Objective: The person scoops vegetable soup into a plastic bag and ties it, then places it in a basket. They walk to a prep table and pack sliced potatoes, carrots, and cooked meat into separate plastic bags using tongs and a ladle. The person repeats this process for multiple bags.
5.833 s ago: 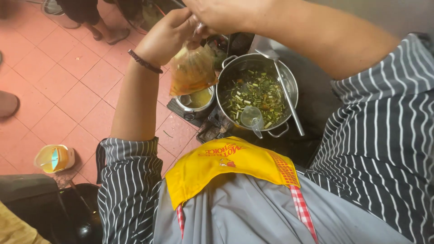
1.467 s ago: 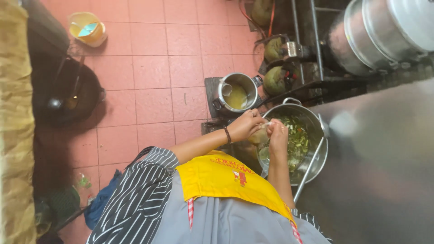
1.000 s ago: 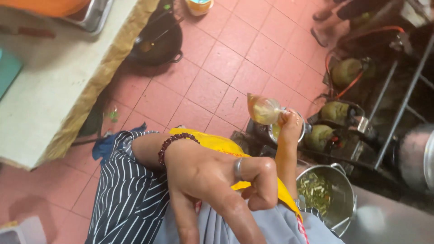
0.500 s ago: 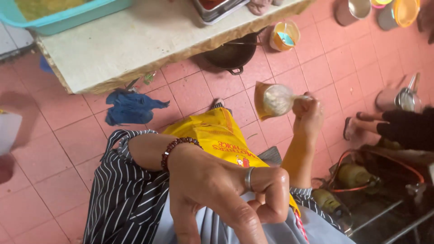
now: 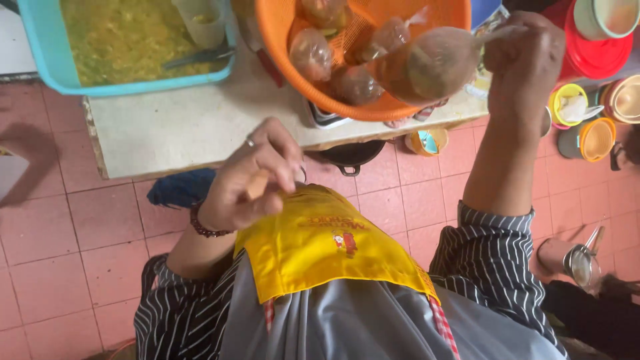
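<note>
The right hand [image 5: 527, 57] is closed around the twisted neck of a filled clear plastic bag [image 5: 427, 63] of brownish soup, holding it just over the near rim of the orange basket [image 5: 280, 27], where several similar tied bags [image 5: 333, 63] already lie. The left hand [image 5: 257, 177] hangs below the basket, in front of the yellow apron bib [image 5: 327, 243], its fingers curled loosely around what looks like a rubber band. Left of the basket on the same pale table [image 5: 180, 123] sits a teal tub [image 5: 127, 47] of yellow-green food.

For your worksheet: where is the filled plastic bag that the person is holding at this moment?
In the head view, upper right: the right hand holds the filled bag just over the orange basket of similar bags on the table.
</note>
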